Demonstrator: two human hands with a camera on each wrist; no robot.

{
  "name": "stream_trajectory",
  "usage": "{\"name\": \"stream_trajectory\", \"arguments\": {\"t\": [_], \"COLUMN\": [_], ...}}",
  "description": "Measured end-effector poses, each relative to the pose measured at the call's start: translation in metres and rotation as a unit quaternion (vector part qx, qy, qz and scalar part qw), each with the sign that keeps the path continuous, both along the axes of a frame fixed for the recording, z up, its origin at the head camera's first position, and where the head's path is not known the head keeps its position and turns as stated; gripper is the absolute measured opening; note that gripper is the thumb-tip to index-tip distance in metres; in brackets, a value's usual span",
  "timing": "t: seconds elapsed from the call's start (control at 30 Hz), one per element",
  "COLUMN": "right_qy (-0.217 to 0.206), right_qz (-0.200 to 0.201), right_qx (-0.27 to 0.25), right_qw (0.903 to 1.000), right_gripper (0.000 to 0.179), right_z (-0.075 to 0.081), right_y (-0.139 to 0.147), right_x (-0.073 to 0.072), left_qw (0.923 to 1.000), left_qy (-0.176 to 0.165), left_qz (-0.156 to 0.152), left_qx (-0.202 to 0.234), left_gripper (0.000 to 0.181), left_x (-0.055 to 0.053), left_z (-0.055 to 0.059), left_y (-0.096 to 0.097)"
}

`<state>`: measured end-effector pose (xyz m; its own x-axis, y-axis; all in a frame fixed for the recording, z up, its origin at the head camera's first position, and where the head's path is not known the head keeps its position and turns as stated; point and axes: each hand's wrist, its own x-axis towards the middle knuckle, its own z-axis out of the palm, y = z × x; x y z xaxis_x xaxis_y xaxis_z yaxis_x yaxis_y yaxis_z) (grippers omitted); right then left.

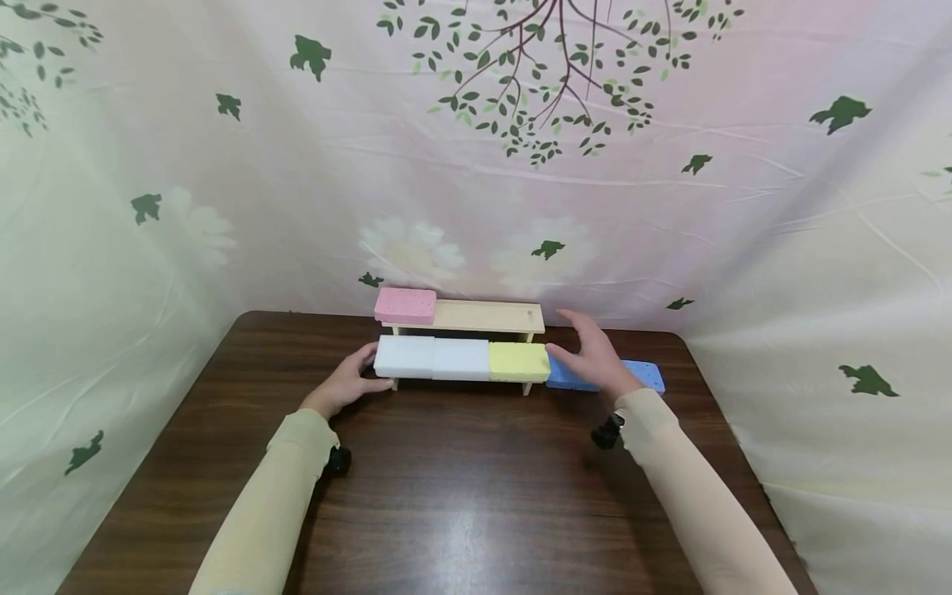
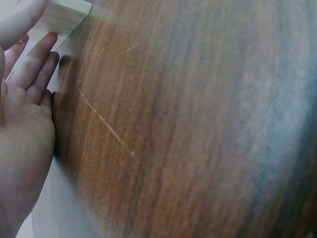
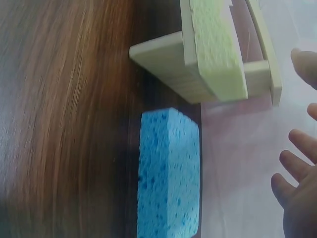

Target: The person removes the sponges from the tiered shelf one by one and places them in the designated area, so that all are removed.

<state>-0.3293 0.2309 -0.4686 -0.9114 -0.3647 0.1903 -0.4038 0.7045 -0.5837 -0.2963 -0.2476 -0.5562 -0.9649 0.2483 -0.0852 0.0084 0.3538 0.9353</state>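
A two-tier wooden shelf (image 1: 487, 315) stands at the back of the table. On its lower tier lie a white block (image 1: 405, 357), a second white block (image 1: 461, 359) and a yellow sponge (image 1: 519, 362) in a row. The left end of the upper tier bears a pink sponge (image 1: 405, 305). My left hand (image 1: 344, 387) is at the lower tier's left end, thumb in front; in the left wrist view its fairly straight fingers (image 2: 34, 67) reach the wood (image 2: 67, 17). Spread beside the yellow sponge, my right hand (image 1: 595, 359) holds nothing and partly hides a blue sponge (image 1: 643, 374).
The blue sponge (image 3: 168, 173) lies on the dark wooden table (image 1: 461, 479), just right of the shelf. Behind the table hangs a printed cloth (image 1: 476, 198) that also runs along both sides. A small black device (image 1: 608, 431) sits at the right wrist.
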Motion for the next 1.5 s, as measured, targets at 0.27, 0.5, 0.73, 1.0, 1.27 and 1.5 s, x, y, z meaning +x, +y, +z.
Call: {"name": "stream_trajectory", "arguments": {"t": [0.27, 0.5, 0.73, 1.0, 1.27, 1.5], "right_qy": [0.024, 0.031, 0.028, 0.019, 0.029, 0.014], "right_qz": [0.035, 0.060, 0.075, 0.077, 0.082, 0.081], "right_qx": [-0.001, -0.002, 0.017, 0.022, 0.029, 0.035], "right_qw": [0.9991, 0.9977, 0.9966, 0.9966, 0.9958, 0.9960], "right_gripper": [0.073, 0.071, 0.072, 0.072, 0.072, 0.074], "right_z": [0.004, 0.009, 0.007, 0.011, 0.014, 0.013], "right_y": [-0.024, -0.047, -0.069, -0.096, -0.121, -0.142], "right_x": [-0.002, -0.004, -0.010, -0.009, -0.011, -0.014], "left_qw": [1.0000, 1.0000, 0.9999, 1.0000, 0.9999, 1.0000], "left_qy": [-0.003, -0.001, -0.012, -0.007, -0.007, -0.006], "left_qz": [-0.002, -0.004, -0.002, 0.000, -0.005, -0.001], "left_qx": [0.001, 0.004, 0.009, 0.001, 0.012, 0.004], "left_gripper": [0.092, 0.092, 0.090, 0.090, 0.091, 0.092], "left_x": [-0.001, 0.000, 0.005, -0.002, 0.001, 0.003], "left_z": [0.000, 0.000, 0.010, -0.004, 0.000, 0.003], "left_y": [0.000, 0.000, 0.003, 0.000, 0.001, 0.000]}}
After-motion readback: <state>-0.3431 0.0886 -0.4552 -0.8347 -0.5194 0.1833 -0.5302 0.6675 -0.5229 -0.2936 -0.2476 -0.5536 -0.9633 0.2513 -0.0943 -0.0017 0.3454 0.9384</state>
